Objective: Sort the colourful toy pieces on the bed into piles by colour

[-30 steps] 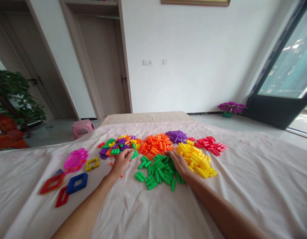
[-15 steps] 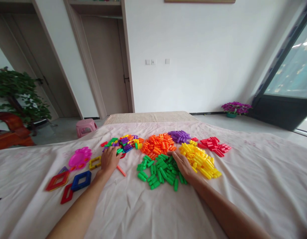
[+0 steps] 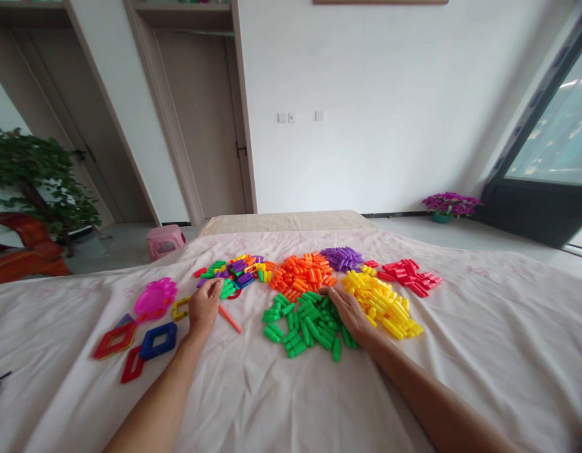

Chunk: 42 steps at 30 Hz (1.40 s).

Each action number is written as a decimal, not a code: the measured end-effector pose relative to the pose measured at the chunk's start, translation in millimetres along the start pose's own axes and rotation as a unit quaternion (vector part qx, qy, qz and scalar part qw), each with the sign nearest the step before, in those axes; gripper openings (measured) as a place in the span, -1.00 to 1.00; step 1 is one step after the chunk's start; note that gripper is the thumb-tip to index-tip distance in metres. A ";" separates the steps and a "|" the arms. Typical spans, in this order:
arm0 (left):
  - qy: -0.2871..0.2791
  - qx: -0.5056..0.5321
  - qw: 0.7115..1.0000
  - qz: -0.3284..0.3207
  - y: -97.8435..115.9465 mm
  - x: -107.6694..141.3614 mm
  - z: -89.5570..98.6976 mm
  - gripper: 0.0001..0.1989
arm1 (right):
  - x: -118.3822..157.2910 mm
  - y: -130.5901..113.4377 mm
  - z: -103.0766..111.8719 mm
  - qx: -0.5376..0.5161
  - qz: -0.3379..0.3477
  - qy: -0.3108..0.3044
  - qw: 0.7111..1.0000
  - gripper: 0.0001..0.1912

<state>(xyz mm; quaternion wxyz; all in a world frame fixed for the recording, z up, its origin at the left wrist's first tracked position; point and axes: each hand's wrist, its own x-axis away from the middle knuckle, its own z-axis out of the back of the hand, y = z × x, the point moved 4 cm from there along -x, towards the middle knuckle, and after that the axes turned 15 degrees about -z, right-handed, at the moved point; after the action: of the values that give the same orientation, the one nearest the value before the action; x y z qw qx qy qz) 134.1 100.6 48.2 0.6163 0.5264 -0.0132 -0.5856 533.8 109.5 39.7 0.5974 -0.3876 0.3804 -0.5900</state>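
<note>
My left hand [image 3: 204,308] is at the near left edge of a mixed heap of coloured plastic pieces [image 3: 241,269]. Its thumb and fingers are pinched together; whatever may be between them is hidden. Just right of the fingertips lie green pieces [image 3: 228,289], with an orange stick [image 3: 230,319] below. My right hand [image 3: 351,313] rests with extended fingers along the right side of a pile of green tube-shaped pieces [image 3: 314,324], beside the yellow pile [image 3: 378,302]. Behind the green pile is an orange pile [image 3: 302,275].
Farther back are a purple pile [image 3: 341,258] and a red pile [image 3: 410,277]. On the left lie a pink flower-shaped dish [image 3: 153,299], a blue square frame [image 3: 148,348], red frames [image 3: 112,343] and a yellow frame [image 3: 180,309]. A pale cloth [image 3: 253,396] covers the table.
My left hand has drawn back slightly from the mixed heap, uncovering green pieces at its fingertips. My right hand stays on the green pile. The view has shifted slightly.
</note>
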 end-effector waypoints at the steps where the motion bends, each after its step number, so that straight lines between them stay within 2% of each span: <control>1: -0.014 0.039 0.999 -0.006 6.8 2.7 -3.9 -0.59 | 0.1 0.0 -0.1 -0.004 0.000 -0.001 1.000 -0.40; 4: -0.081 0.161 0.984 -0.011 34.2 14.2 -21.1 -0.53 | 3.2 -5.0 0.9 -0.012 0.004 -0.001 1.000 -0.40; 7: -0.205 0.282 0.937 -0.007 63.5 26.7 -41.9 -0.46 | 8.8 -13.5 2.5 -0.011 0.007 -0.003 1.000 -0.38; 9: -0.232 0.291 0.928 -0.017 71.0 28.3 -46.5 -0.49 | 11.2 -17.1 3.1 -0.010 0.008 -0.006 1.000 -0.36; 11: -0.192 0.197 0.960 -0.052 63.0 22.0 -40.0 -0.60 | 11.5 -17.5 3.0 -0.010 0.006 -0.007 1.000 -0.33; 13: -0.127 0.029 0.985 -0.114 45.4 13.0 -25.8 -0.73 | 10.2 -16.0 2.5 -0.011 0.005 -0.009 1.000 -0.31; 15: -0.107 -0.125 0.972 -0.169 24.6 6.6 -13.7 -0.70 | 8.7 -14.1 1.7 -0.009 0.003 -0.012 1.000 -0.29; 17: -0.106 -0.231 0.951 -0.176 4.0 3.1 -5.3 -0.63 | 7.8 -12.7 1.3 -0.007 0.000 -0.012 1.000 -0.28; 19: -0.124 -0.293 0.932 -0.174 -8.8 2.6 -3.0 -0.61 | 7.4 -11.9 1.1 -0.009 -0.001 -0.011 1.000 -0.28; 23: -0.150 -0.339 0.913 -0.173 -9.2 4.1 -7.6 -0.66 | 6.6 -10.2 0.9 -0.008 0.001 -0.009 1.000 -0.32; 28: -0.146 -0.384 0.897 -0.165 0.5 3.7 -7.3 -0.73 | 6.7 -10.0 1.6 -0.002 0.005 -0.008 1.000 -0.35; 33: -0.131 -0.429 0.876 -0.177 4.4 6.5 -4.5 -0.71 | 6.9 -10.4 2.4 -0.003 0.006 -0.003 1.000 -0.34; 37: -0.115 -0.426 0.885 -0.151 2.6 7.3 -1.6 -0.66 | 7.4 -11.4 2.1 0.000 0.008 0.000 1.000 -0.34; 42: -0.100 -0.360 0.922 -0.100 -7.2 2.5 5.9 -0.64 | 9.3 -13.9 1.9 -0.003 0.004 -0.006 1.000 -0.36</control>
<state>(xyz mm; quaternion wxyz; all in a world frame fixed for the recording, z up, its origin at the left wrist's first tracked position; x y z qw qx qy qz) 126.1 96.7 44.5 0.6979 0.2058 0.1898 -0.6592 530.0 100.2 53.2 0.6009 -0.3915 0.3802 -0.5840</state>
